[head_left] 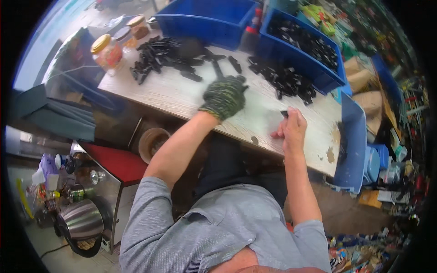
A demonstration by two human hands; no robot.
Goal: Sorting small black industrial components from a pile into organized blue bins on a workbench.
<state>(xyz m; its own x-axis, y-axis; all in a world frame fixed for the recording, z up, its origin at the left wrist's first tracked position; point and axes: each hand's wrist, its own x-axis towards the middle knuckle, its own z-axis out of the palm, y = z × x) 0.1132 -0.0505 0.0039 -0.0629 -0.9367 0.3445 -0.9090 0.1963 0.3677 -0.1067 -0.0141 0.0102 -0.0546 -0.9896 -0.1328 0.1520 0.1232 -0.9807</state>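
My left hand (224, 96) wears a dark green and black patterned glove and rests over the middle of the white table. Its fingers look curled, and a narrow dark shape juts out beyond them; whether that is a held piece or a finger I cannot tell. Beyond it, to the left, lies a heap of long black pieces (159, 53). One loose black piece (235, 64) lies just past the glove. Nearer the table's front edge, my bare right hand (293, 126) pinches a small black piece (285, 113). A second pile of shorter black pieces (284, 78) lies farther away, beyond this hand.
An open blue bin (200, 29) stands at the back; another blue bin (300, 61) at the back right holds many black pieces. Between them is a dark bottle with a red top (250, 36). Lidded jars (107, 53) stand far left. A blue tub (357, 136) adjoins the right edge.
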